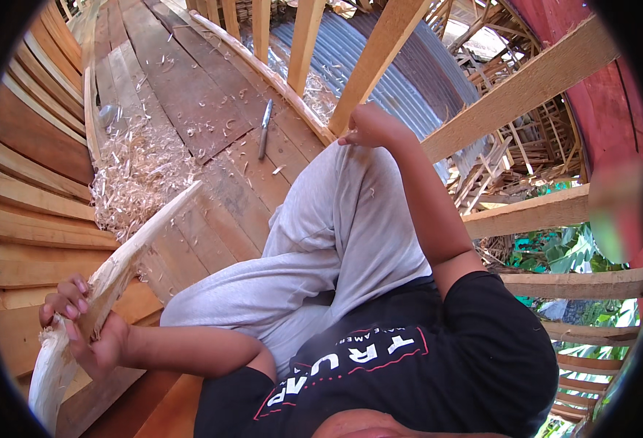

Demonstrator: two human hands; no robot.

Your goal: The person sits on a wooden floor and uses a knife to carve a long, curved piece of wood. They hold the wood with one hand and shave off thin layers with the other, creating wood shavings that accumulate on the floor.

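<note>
At the lower left, my left hand has its fingers wrapped round a long, pale, rough-hewn piece of wood. The piece curves from the lower left edge up toward the floor planks, and its surface is shaved and splintered. My right hand rests on my raised knee, next to an upright wooden post. Its fingers are curled in, and whatever they may hold is hidden. A knife with a slim blade and a darker handle lies on the planks beyond my legs, apart from both hands.
Wood shavings are heaped on the plank floor left of the knife. Curved timber ribs line the left side. On the right stand wooden posts and rails, with corrugated metal sheets and scrap wood beyond them.
</note>
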